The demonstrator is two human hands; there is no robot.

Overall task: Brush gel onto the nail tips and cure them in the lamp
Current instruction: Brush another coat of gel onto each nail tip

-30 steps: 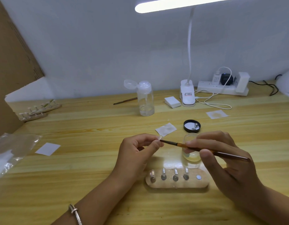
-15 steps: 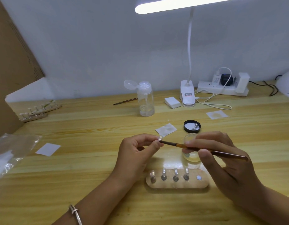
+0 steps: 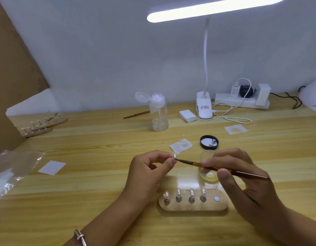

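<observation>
brush tip on the nail tip
left hand point(image 3: 146, 172) pinches the nail tip point(image 3: 174, 155); right hand point(image 3: 242, 176), at its 3 o'clock, grips the brush point(image 3: 215, 168).

Table point(image 3: 100, 174) – glossy wood; jar point(image 3: 207, 174) – clear plastic.

The nail tip point(image 3: 174, 155) pinched in the left hand point(image 3: 148, 172) is too small to show whether gel covers it, and the fingertips point(image 3: 167, 156) hide its base; the brush point(image 3: 217, 169) shaft passes behind the right hand point(image 3: 242, 180) fingers in the grip; the glass jar point(image 3: 207, 173) is half hidden behind that hand; the white dome point(image 3: 313, 96) at the right edge is cut off; the plastic bag point(image 3: 10, 171) runs off the left edge; the label on the lamp clamp point(image 3: 204, 108) is unreadable.
</observation>
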